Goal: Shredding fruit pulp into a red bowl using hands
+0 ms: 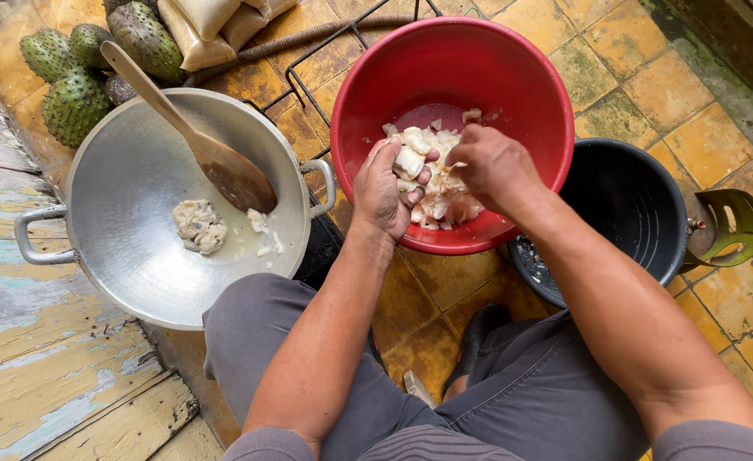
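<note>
The left hand (385, 189) cups a clump of white fruit pulp (432, 183) over the red basin's (530, 94) near side on the floor; the right hand (493, 166) pinches at it, seemingly picking seeds. Cleaned pulp (199, 225) lies in the wok (120, 171).

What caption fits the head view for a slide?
Left hand holds white fruit pulp pieces over a round red plastic basin; right hand picks at them.

White fruit pulp (432, 192) showing in left hand's (385, 189) grip, red basin (530, 94) around it, black bucket (632, 205) right, silver wok (129, 230) left.
</note>
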